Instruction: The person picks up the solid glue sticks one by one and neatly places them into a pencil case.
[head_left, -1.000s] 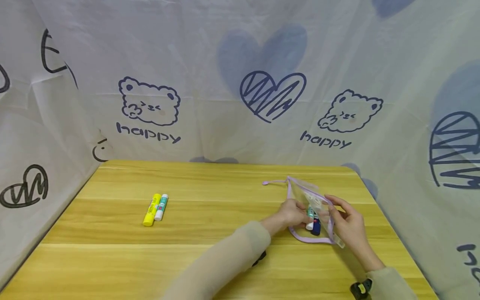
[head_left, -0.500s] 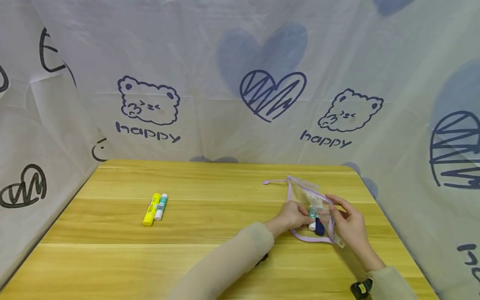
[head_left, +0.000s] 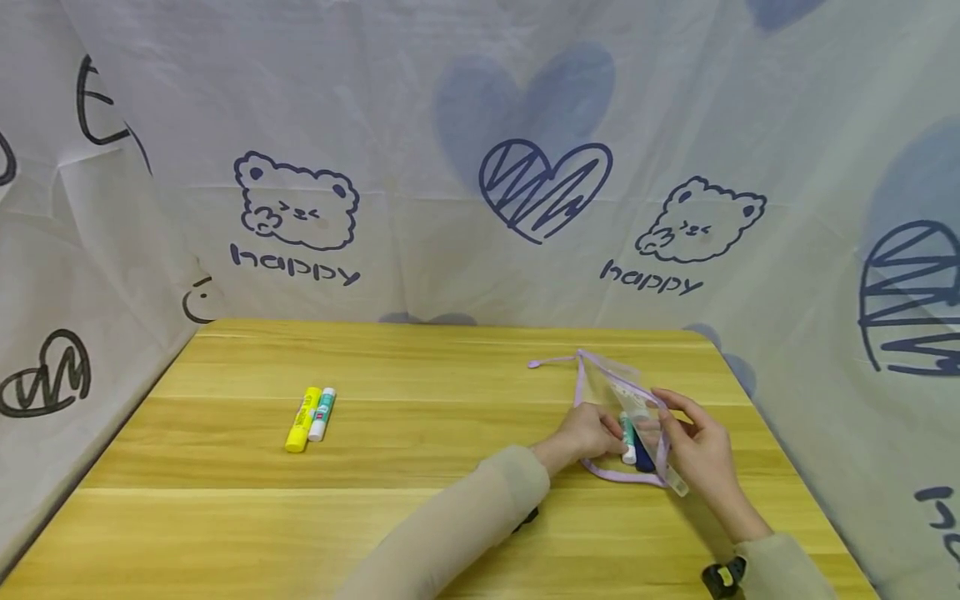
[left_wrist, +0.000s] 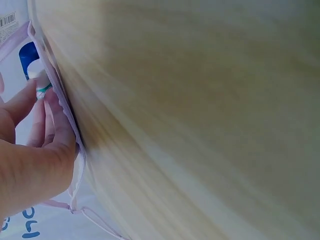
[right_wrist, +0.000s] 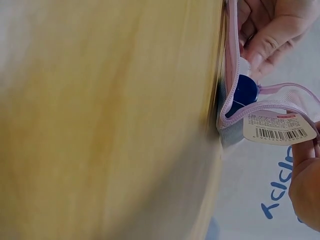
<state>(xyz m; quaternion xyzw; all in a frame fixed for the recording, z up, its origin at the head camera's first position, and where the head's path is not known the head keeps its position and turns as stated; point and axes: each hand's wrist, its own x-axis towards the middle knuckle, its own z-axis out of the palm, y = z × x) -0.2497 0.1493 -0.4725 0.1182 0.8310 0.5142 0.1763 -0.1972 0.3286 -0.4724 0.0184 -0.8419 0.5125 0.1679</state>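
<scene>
A see-through pouch with a lilac zip edge lies at the table's right, its mouth held apart. My left hand reaches into that mouth and pinches a glue stick with a green label and white end, thumb and fingertips at the white end in the left wrist view. Right beside it inside the pouch is a dark blue, rounded stick, partly hidden by the clear film. My right hand pinches the pouch's upper edge at the right. A white barcode tag hangs near those fingers.
On the left of the wooden table, a yellow glue stick lies alongside a smaller green-and-white glue stick. The zip pull trails left from the pouch. A printed cloth hangs behind the table and at both sides.
My left hand has shifted slightly to the right with the green-labelled glue stick, and the blue stick beside it has moved right too. My right hand keeps its hold on the pouch edge.
</scene>
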